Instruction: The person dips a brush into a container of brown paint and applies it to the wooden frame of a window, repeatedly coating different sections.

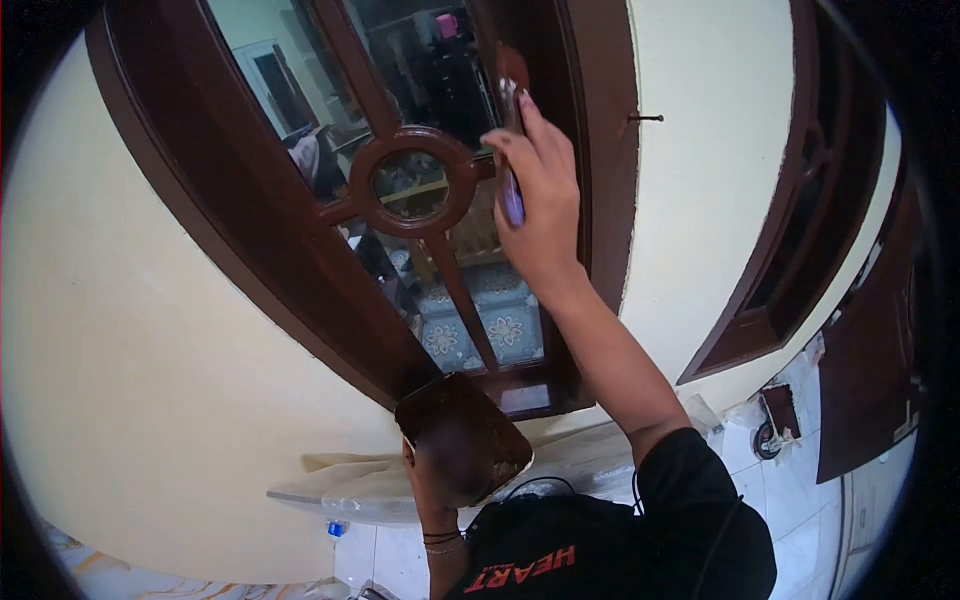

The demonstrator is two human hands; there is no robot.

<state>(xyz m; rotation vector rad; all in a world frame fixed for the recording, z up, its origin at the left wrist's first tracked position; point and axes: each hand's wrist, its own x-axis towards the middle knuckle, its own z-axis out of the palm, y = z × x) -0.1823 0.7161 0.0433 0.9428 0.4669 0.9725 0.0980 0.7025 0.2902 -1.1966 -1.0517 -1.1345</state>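
Hands (545, 185) (422, 478): R high w/ brush (512, 75), L low w/ tub (497, 428)

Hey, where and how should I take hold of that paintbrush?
I'd take the paintbrush by its handle, from the lower end, thumb and fingers around it as the right hand has it. It's long and narrow, with reddish-brown bristles pointing up the picture, so that grip should leave them clear.

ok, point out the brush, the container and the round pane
brush (512, 70), head view: on the bristles
container (501, 438), head view: on its dark inner side
round pane (411, 184), head view: middle of the glass
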